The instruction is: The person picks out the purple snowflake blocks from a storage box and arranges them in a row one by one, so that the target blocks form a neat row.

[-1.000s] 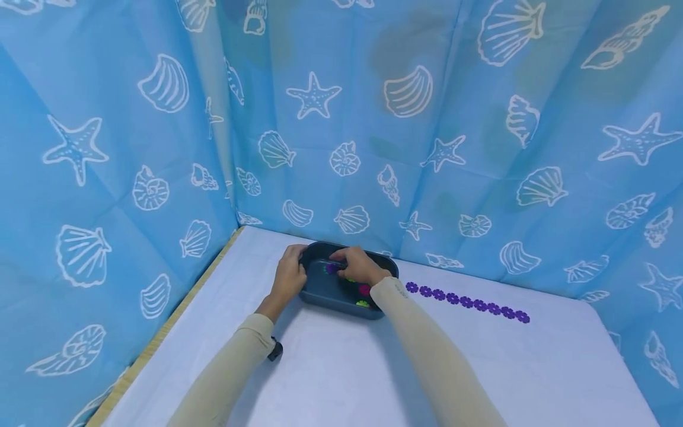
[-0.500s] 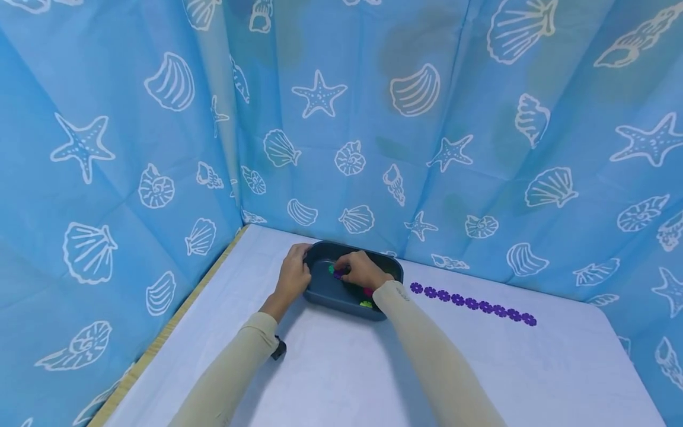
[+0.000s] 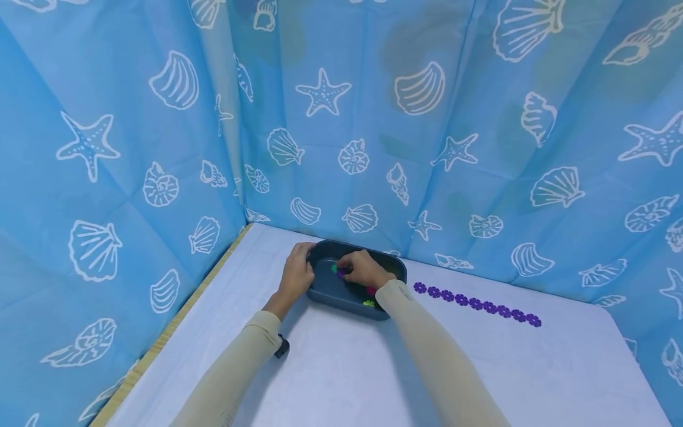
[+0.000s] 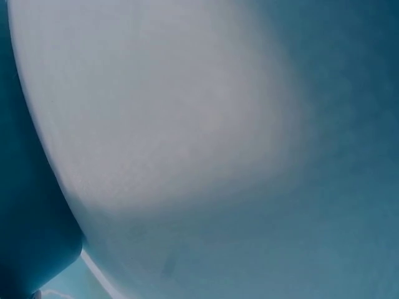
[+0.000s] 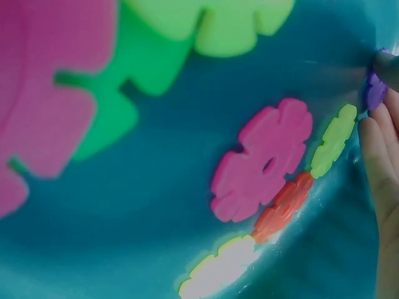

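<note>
My left hand [image 3: 296,274] grips the left end of a dark blue-grey plastic tub [image 3: 347,307]. Inside the tub, my right hand [image 3: 365,270] pinches a purple flower-shaped disc [image 5: 376,87] between thumb and fingers. A green flower disc [image 3: 334,268] lies just left of those fingertips. In the right wrist view, a pink flower disc [image 5: 262,159], a red one [image 5: 283,207] and a yellow-green one [image 5: 333,142] lie near the tub's wall. Larger in that view, close to the camera, are another pink disc [image 5: 50,81] and a green one [image 5: 143,68].
Right of the tub, several purple flower discs [image 3: 476,303] form a slanting row on the white tablecloth [image 3: 341,373]. A blue curtain with white shells [image 3: 331,118] hangs close behind the tub. The table's wooden edge [image 3: 176,323] runs along the left.
My right hand's fingers have closed on the purple disc and shifted slightly right in the tub. My left hand has stayed on the tub's end. The whole view has drifted a little.
</note>
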`<state>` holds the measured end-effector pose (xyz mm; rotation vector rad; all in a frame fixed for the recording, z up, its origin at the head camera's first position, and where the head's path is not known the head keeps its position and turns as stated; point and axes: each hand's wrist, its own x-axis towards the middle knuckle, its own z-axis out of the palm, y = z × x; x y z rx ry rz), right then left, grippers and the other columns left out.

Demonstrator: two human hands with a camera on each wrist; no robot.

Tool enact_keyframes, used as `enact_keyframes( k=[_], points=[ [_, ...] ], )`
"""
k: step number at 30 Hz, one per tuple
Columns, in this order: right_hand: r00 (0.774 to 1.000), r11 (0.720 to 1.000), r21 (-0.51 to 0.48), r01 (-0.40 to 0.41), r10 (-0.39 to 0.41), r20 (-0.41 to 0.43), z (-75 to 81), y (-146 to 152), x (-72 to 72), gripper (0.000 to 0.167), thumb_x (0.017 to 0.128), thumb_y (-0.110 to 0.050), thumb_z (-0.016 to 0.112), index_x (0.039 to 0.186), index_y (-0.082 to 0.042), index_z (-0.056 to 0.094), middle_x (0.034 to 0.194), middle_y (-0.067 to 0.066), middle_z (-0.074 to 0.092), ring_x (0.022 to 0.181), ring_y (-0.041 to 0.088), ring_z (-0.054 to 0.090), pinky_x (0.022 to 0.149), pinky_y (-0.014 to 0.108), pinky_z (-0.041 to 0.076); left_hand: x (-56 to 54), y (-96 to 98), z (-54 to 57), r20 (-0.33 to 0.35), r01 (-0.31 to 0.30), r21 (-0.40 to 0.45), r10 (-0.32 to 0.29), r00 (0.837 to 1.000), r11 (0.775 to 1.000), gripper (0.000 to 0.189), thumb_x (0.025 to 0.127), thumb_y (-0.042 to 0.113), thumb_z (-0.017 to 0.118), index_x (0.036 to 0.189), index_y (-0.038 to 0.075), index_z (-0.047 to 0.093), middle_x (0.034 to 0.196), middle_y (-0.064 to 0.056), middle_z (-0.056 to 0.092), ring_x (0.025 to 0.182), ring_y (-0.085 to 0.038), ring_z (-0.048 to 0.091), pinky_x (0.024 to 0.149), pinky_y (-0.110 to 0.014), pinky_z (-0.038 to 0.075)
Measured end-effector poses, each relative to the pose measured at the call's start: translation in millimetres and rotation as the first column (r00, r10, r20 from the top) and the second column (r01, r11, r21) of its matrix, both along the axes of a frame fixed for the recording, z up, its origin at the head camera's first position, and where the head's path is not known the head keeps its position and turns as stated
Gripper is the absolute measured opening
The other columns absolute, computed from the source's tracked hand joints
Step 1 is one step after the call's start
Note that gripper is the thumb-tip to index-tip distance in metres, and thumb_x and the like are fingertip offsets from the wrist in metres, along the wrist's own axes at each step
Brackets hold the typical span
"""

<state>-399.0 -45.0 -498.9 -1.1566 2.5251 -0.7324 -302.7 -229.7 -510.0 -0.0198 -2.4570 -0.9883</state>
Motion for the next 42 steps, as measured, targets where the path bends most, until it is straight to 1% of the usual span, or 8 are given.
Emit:
enact_keyframes(
  k=[6, 12, 18, 26, 31, 36, 40, 42],
  points=[
    [1.000, 1.000, 0.014, -0.008, 0.007, 0.022, -0.2, 1, -1.6, 0.033, 0.086, -0.005, 0.073, 0.119, -0.006, 0.070, 0.114, 0.004, 0.067, 0.100, 0.017, 0.065, 0.091, 0.031, 0.057, -0.8, 1.8, 0.8, -0.006, -0.002, 0.003, 0.002, 1.000, 1.000, 0.046, 0.084, -0.018, 0.051, 0.128, -0.004, 0.055, 0.126, -0.017, 0.053, 0.121, -0.028, 0.054, 0.104, -0.030, 0.048],
    [0.999, 0.998, 0.041, -0.037, 0.038, -0.027, 2.3, 1, -2.6, 0.027, 0.084, -0.007, 0.075, 0.110, -0.008, 0.074, 0.111, 0.004, 0.065, 0.095, 0.015, 0.063, 0.090, 0.030, 0.058, -1.8, 2.7, 2.5, -0.002, -0.009, -0.005, 0.009, 1.000, 1.000, 0.046, 0.085, -0.018, 0.052, 0.128, -0.003, 0.055, 0.126, -0.016, 0.054, 0.121, -0.027, 0.054, 0.104, -0.030, 0.048],
    [0.997, 0.995, 0.083, -0.048, 0.052, -0.051, 4.9, 2, -1.5, 0.026, 0.085, -0.011, 0.076, 0.111, -0.009, 0.074, 0.111, 0.003, 0.064, 0.096, 0.016, 0.062, 0.092, 0.031, 0.057, -2.7, 4.0, 4.1, 0.027, -0.011, 0.002, 0.011, 1.000, 1.000, 0.045, 0.086, -0.016, 0.051, 0.129, -0.002, 0.054, 0.128, -0.016, 0.053, 0.123, -0.026, 0.053, 0.105, -0.030, 0.047],
    [0.986, 0.985, 0.161, -0.065, 0.089, -0.142, 3.3, 2, -2.0, 0.026, 0.086, -0.020, 0.076, 0.111, -0.013, 0.075, 0.110, 0.001, 0.064, 0.099, 0.014, 0.059, 0.095, 0.028, 0.055, -3.8, 5.8, 2.7, 0.041, -0.009, 0.008, 0.009, 0.999, 1.000, 0.046, 0.086, -0.016, 0.051, 0.130, -0.002, 0.053, 0.129, -0.015, 0.052, 0.124, -0.025, 0.052, 0.106, -0.029, 0.046],
    [0.990, 0.992, 0.111, -0.058, 0.072, -0.125, 4.2, 5, -1.1, 0.026, 0.084, -0.020, 0.076, 0.109, -0.012, 0.076, 0.110, 0.002, 0.065, 0.098, 0.016, 0.060, 0.093, 0.031, 0.056, -3.5, 6.6, 1.3, 0.025, -0.004, 0.011, 0.003, 1.000, 1.000, 0.045, 0.086, -0.016, 0.052, 0.129, -0.003, 0.054, 0.128, -0.016, 0.052, 0.123, -0.026, 0.053, 0.105, -0.030, 0.047],
    [0.989, 0.998, 0.025, -0.058, 0.061, -0.133, 8.4, 10, -1.7, 0.026, 0.082, -0.018, 0.077, 0.106, -0.010, 0.076, 0.108, 0.001, 0.066, 0.092, 0.014, 0.061, 0.085, 0.027, 0.058, -0.6, 5.6, 1.9, 0.011, 0.000, 0.006, 0.000, 1.000, 1.000, 0.045, 0.085, -0.017, 0.053, 0.129, -0.004, 0.054, 0.127, -0.017, 0.053, 0.122, -0.028, 0.054, 0.105, -0.031, 0.048],
    [0.986, 0.995, -0.067, -0.074, 0.063, -0.152, 22.7, 15, -2.6, 0.027, 0.080, -0.011, 0.076, 0.106, -0.004, 0.075, 0.106, 0.005, 0.066, 0.089, 0.018, 0.062, 0.078, 0.031, 0.060, 2.2, 2.3, 2.8, 0.011, 0.001, 0.006, -0.001, 1.000, 1.000, 0.046, 0.085, -0.017, 0.053, 0.129, -0.004, 0.054, 0.127, -0.017, 0.053, 0.121, -0.028, 0.054, 0.105, -0.033, 0.048],
    [0.986, 0.994, -0.083, -0.065, 0.051, -0.162, 33.1, 19, -4.1, 0.029, 0.080, -0.012, 0.076, 0.108, -0.003, 0.075, 0.107, 0.005, 0.066, 0.090, 0.019, 0.062, 0.077, 0.032, 0.060, 2.7, -0.3, 2.7, 0.015, -0.001, 0.005, 0.001, 1.000, 1.000, 0.046, 0.085, -0.017, 0.052, 0.129, -0.003, 0.054, 0.127, -0.017, 0.053, 0.121, -0.028, 0.054, 0.105, -0.033, 0.048]
  ],
)
